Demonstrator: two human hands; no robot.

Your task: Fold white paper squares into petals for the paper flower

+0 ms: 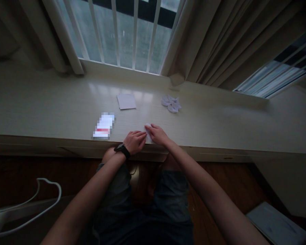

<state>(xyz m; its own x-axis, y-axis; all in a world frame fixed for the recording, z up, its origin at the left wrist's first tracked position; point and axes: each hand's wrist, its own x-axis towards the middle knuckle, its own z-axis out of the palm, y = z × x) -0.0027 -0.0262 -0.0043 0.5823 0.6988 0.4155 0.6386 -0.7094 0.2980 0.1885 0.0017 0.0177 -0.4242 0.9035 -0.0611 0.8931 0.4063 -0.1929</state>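
Near the front edge of the pale sill-like desktop [209, 126], a small piece of white paper [149, 136] is between my two hands. My right hand [158, 134] grips it from the right, fingers bent over its upper end. From the other side, the pinched fingertips of my left hand [135, 141] hold its left edge. Most of the paper is covered by fingers, so its exact shape is hidden. Farther back lies a pile of square white paper sheets [126, 101]. To the right of that sits a cluster of folded white paper pieces [171, 103], roughly flower-shaped.
A lit phone [104, 126], its screen pixelated, lies left of my hands. Behind the desktop are a barred window [124, 37] and beige curtains [204, 41]. A white looped cord or tube [60, 190] shows at lower left, a pale flat box-like object [277, 224] at lower right.
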